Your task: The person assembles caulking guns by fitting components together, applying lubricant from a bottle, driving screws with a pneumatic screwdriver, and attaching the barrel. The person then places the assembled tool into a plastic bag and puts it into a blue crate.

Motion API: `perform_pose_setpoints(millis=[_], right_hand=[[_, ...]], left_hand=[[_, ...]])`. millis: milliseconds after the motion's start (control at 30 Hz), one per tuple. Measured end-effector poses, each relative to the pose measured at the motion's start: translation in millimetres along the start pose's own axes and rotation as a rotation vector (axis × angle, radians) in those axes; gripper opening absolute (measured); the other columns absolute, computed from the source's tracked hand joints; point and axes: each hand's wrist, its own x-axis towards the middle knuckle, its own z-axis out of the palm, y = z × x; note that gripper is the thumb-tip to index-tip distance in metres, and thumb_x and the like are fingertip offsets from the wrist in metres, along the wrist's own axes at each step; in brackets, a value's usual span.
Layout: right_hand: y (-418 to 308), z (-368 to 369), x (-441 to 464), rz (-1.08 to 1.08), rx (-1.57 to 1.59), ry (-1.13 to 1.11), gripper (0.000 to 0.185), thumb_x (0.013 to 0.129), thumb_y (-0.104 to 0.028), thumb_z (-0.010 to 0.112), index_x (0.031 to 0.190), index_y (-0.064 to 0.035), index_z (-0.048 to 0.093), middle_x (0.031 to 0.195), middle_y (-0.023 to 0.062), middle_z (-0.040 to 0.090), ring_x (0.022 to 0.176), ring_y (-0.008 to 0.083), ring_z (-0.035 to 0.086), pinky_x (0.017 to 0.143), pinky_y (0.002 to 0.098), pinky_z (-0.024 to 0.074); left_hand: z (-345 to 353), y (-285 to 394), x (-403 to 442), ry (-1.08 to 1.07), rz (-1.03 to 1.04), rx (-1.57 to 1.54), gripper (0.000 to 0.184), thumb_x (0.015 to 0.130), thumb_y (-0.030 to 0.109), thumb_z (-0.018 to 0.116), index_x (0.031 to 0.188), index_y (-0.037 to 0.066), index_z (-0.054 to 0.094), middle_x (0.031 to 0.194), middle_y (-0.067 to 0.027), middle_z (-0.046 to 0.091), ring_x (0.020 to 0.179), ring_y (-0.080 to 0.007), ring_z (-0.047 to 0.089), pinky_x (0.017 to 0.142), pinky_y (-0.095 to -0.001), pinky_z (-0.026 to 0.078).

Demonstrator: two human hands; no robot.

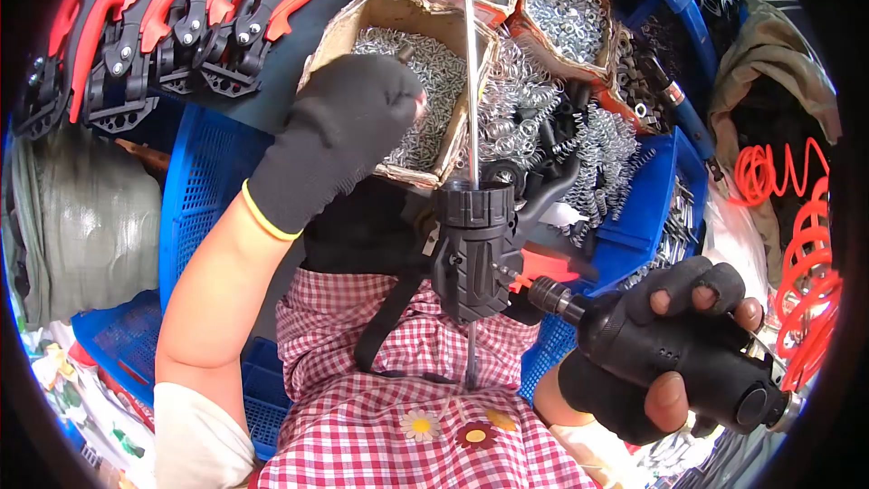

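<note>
- Gripping black driver point(715, 371): right hand point(683, 335), right of black housing point(475, 263)
- Driver's long axis slanted, bit point(514, 275) pointing up-left at housing
- Left hand point(362, 104) curled narrow at screw box point(466, 100), up-left of housing; contents: can't tell

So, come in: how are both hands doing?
Left hand over screw box. Right hand gripping power driver, bit at black housing. Metal rod rises above housing, crossing the view.

A black power driver point(665, 344) lies slanted in the right hand point(692, 290), its narrow bit pointing at the side of a ribbed black plastic housing point(475, 258). The housing sits upright, a shiny rod point(471, 72) rising from its top. Small silvery screws point(439, 81) fill a worn cardboard box point(324, 41) beneath the left hand point(358, 100).
</note>
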Motion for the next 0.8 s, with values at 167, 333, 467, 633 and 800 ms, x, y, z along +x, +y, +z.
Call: perform_pose_setpoints(millis=[167, 333, 467, 633, 800], right_hand=[[-8, -4, 2, -0.009, 0.052, -0.003, 0.067, 0.066, -0.010, 0.067, 0.129, 0.0028, 0.047, 0.110, 0.0171, 0.044, 0.092, 0.0238, 0.047, 0.074, 0.0322, 0.0445], [-16, -4, -2, -0.020, 0.159, 0.009, 0.065, 0.069, -0.008, 0.067, 0.128, 0.0035, 0.044, 0.110, 0.0152, 0.040, 0.093, 0.0215, 0.045, 0.072, 0.0303, 0.0448], [-23, -8, -4, 0.050, 0.225, -0.008, 0.062, 0.070, -0.009, 0.069, 0.123, 0.0022, 0.041, 0.107, 0.0140, 0.037, 0.091, 0.0191, 0.043, 0.068, 0.0302, 0.0453], [-21, 5, -7, -0.046, 0.266, 0.076, 0.061, 0.068, -0.009, 0.070, 0.120, 0.0022, 0.039, 0.105, 0.0149, 0.037, 0.090, 0.0187, 0.044, 0.061, 0.0293, 0.0448], [-22, 0, -6, -0.059, 0.324, 0.003, 0.063, 0.067, -0.010, 0.071, 0.120, 0.0004, 0.038, 0.104, 0.0154, 0.039, 0.088, 0.0188, 0.045, 0.057, 0.0271, 0.0434]], left_hand=[[5, -2, -8, 0.277, 0.090, 0.105, 0.014, 0.083, 0.017, 0.064, 0.085, 0.004, 0.069, 0.088, -0.0140, 0.067, 0.080, -0.0279, 0.066, 0.071, -0.0349, 0.052], [0, 48, -48, 0.110, 0.031, -0.626, 0.006, 0.083, 0.005, 0.068, 0.084, -0.001, 0.067, 0.077, -0.0024, 0.065, 0.071, -0.0068, 0.058, 0.065, -0.0237, 0.047], [16, 76, -87, -0.168, -0.483, -1.559, 0.011, 0.091, 0.012, 0.064, 0.098, 0.003, 0.062, 0.089, -0.0086, 0.064, 0.074, -0.0113, 0.063, 0.066, -0.0244, 0.052], [32, 95, -109, -0.131, -0.517, -1.996, 0.017, 0.099, 0.025, 0.055, 0.107, 0.010, 0.055, 0.096, -0.0043, 0.055, 0.081, -0.0082, 0.057, 0.070, -0.0198, 0.051], [32, 100, -109, -0.201, -0.498, -2.104, 0.016, 0.100, 0.026, 0.053, 0.106, 0.011, 0.054, 0.096, -0.0007, 0.052, 0.083, -0.0070, 0.054, 0.074, -0.0175, 0.048]])
